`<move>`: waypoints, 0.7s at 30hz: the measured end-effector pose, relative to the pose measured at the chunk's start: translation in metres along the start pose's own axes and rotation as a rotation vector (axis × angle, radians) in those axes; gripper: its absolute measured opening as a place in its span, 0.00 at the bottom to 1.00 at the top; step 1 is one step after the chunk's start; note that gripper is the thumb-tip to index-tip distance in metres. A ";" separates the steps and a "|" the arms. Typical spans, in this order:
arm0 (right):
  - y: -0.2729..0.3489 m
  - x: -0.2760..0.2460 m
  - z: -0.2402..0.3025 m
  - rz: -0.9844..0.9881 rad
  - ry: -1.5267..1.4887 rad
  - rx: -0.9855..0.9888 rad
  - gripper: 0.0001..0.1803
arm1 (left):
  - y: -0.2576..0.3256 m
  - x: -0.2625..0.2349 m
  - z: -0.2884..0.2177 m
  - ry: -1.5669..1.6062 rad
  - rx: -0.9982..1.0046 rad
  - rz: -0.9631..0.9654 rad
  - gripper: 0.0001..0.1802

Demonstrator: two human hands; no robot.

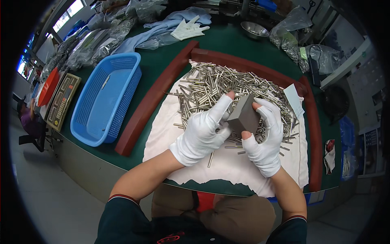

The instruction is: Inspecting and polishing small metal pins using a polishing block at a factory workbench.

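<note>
A dark grey rectangular block (243, 116) is held up, tilted, over a heap of thin metal pins (227, 81). My right hand (266, 136), in a white glove with bare thumb and index tips, grips its right side, thumb on the near side. My left hand (205, 132), gloved likewise, closes about the block's left corner, index finger stretched along the far side. Its lower fingers are partly hidden, so any small thing in them cannot be seen. Under the pins is a pale cloth (195, 173), with a loose pin (211, 159) near my left wrist.
Dark red bars (136, 116) frame the cloth on three sides. Left of them stands a blue plastic basket (91, 140), and beyond it a red tray (48, 87). Bagged goods (97, 44), a loose white glove (190, 28) and a metal bowl (254, 29) lie at the back.
</note>
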State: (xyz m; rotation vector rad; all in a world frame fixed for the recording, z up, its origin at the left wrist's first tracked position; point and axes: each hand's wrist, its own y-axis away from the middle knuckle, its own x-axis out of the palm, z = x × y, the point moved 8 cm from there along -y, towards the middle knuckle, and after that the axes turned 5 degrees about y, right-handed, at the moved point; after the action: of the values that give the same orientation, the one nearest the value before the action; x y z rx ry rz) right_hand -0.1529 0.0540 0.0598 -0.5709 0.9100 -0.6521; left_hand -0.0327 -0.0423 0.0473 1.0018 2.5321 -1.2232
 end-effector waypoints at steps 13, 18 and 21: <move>0.003 0.002 0.014 0.014 -0.054 -0.085 0.36 | -0.001 -0.003 -0.006 -0.001 0.107 -0.065 0.47; 0.004 0.001 0.012 0.014 -0.018 -0.072 0.38 | 0.000 0.000 -0.005 0.002 0.098 -0.051 0.48; 0.003 0.000 0.015 0.014 -0.001 -0.064 0.39 | -0.002 -0.004 -0.011 0.036 0.158 -0.089 0.49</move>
State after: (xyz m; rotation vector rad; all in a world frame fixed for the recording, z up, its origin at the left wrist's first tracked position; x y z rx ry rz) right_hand -0.1390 0.0584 0.0651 -0.6210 0.9357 -0.6117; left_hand -0.0288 -0.0367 0.0575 0.9604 2.5651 -1.4632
